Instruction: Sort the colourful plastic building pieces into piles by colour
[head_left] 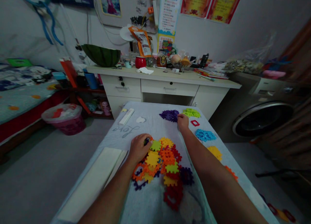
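A mixed heap of interlocking plastic building pieces (152, 159), toothed squares and open frames in several colours, lies on the cloth-covered table. At its far left edge my left hand (140, 148) is closed, fingers curled around a dark piece with some orange beside it. My right hand (183, 122) reaches farther out, its fingers pinched together against the right edge of a purple pile of pieces (169, 115). What is between those fingertips is hidden. Close by are a lime green pile (191, 112) and a single red frame piece (195, 123).
Down the table's right side lie blue pieces (205, 135), yellow pieces (214, 152) and orange pieces (231, 173). On the left are a long white board (91, 182) and a small white bar (126, 116). A cluttered desk (167, 83) stands behind; a washing machine (262, 107) is right.
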The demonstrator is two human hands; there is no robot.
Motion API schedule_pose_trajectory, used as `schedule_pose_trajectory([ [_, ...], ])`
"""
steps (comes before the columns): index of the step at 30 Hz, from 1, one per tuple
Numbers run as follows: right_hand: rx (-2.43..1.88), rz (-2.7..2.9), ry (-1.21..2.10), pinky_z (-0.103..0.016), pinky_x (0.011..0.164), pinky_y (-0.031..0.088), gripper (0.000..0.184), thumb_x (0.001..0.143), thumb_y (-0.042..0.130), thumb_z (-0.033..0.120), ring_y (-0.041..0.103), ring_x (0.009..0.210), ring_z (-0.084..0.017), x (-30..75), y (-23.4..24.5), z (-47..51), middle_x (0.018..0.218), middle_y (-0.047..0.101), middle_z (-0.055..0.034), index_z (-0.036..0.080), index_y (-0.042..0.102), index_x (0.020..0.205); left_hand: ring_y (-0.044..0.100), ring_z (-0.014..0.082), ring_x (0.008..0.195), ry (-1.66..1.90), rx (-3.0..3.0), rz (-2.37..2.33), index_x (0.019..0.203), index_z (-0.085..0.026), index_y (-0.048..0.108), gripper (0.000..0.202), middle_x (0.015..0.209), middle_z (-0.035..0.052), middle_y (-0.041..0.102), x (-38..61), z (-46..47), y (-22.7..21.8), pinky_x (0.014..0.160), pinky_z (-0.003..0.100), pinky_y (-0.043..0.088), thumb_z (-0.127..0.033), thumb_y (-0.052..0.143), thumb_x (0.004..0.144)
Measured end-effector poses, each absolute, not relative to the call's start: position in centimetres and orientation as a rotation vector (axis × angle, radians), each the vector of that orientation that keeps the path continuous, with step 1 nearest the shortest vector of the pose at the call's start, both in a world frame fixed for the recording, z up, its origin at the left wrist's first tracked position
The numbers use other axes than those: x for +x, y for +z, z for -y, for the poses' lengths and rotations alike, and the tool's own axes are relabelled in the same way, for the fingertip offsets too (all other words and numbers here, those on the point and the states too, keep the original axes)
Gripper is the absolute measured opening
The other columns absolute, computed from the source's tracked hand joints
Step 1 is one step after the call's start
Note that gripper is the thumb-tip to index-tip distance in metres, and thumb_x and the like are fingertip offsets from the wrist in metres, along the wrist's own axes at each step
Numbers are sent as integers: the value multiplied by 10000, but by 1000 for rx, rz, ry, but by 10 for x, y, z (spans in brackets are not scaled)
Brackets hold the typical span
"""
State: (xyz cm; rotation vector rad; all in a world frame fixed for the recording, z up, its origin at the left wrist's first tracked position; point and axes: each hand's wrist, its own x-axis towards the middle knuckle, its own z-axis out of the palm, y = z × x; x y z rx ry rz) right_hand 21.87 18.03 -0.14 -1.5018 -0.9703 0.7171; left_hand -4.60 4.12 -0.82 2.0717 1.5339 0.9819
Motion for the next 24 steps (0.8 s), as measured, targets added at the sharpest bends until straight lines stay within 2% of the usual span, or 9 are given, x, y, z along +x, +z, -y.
schedule_pose_trajectory([
  [3, -1652, 1044, 584, -375, 956, 415, 200, 629, 547, 39, 572, 998, -228, 220, -3, -169, 857, 649, -59, 181, 662, 710, 615, 214, 1024, 978, 2072, -1540, 946, -245, 654, 192, 1037, 23, 699, -46, -40, -6, 957, 363, 431, -321, 549, 804],
  [5, -1715, 1094, 545, -403, 997, 383, 209, 623, 568, 32, 557, 1055, -255, 217, -6, -163, 920, 655, -74, 193, 677, 699, 612, 218, 1032, 971, 2070, -1541, 946, -247, 654, 190, 1040, 25, 698, -46, -40, -6, 963, 371, 428, -319, 549, 804],
  [11, -1795, 1480, 325, -402, 1014, 390, 343, 699, 527, 78, 529, 1140, -250, 203, -14, -158, 1140, 618, -105, 189, 704, 970, 606, 222, 1050, 959, 2064, -1558, 959, -251, 652, 193, 1060, 22, 694, -46, -41, -8, 980, 380, 415, -317, 552, 808],
  [19, -1573, 1681, 299, -364, 1063, 359, 424, 704, 495, 90, 523, 1164, -205, 197, -20, -162, 1182, 626, -76, 182, 665, 1082, 605, 218, 1071, 965, 2057, -1561, 963, -256, 656, 192, 1077, 17, 694, -46, -40, -8, 978, 372, 418, -311, 557, 808],
  [24, -1552, 1746, 282, -362, 1036, 378, 434, 702, 476, 74, 544, 1118, -210, 198, -23, -152, 1159, 633, -93, 157, 666, 1084, 615, 216, 1034, 980, 2075, -1547, 951, -252, 659, 186, 1048, 17, 700, -46, -40, -7, 960, 372, 429, -313, 555, 809],
])
